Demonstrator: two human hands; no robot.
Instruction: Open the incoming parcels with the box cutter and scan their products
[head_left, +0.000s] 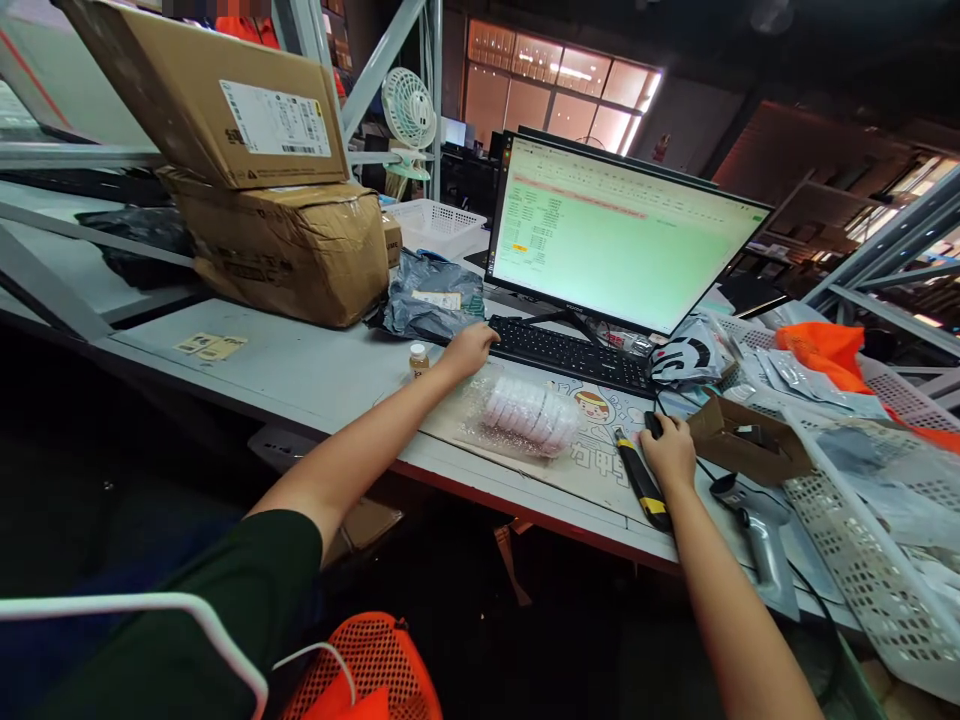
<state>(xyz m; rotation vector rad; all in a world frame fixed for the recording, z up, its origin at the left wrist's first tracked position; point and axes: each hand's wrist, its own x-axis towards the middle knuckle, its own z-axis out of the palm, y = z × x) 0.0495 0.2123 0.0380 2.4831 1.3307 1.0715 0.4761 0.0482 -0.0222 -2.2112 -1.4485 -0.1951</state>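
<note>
My left hand (469, 349) rests at the left end of a black keyboard (574, 352), fingers lightly bent over the keys, holding nothing. My right hand (672, 453) lies over a black computer mouse (652, 424), its fingers around it. Between my arms, a bubble-wrapped bundle of round pale pieces (531, 413) lies on a printed desk mat (600, 470). A black and yellow utility knife (640, 478) lies just left of my right hand. Near my left wrist stands a small bottle with a white cap (418, 360). The monitor (611, 235) behind the keyboard shows a spreadsheet-like page.
Two cardboard boxes (300, 250) are stacked at the left, with a grey plastic parcel (433, 295) beside them. On the right are a barcode scanner (761, 540), an open carton (750, 437) and a white basket (862, 560) of bagged items. An orange mesh basket (367, 665) sits below.
</note>
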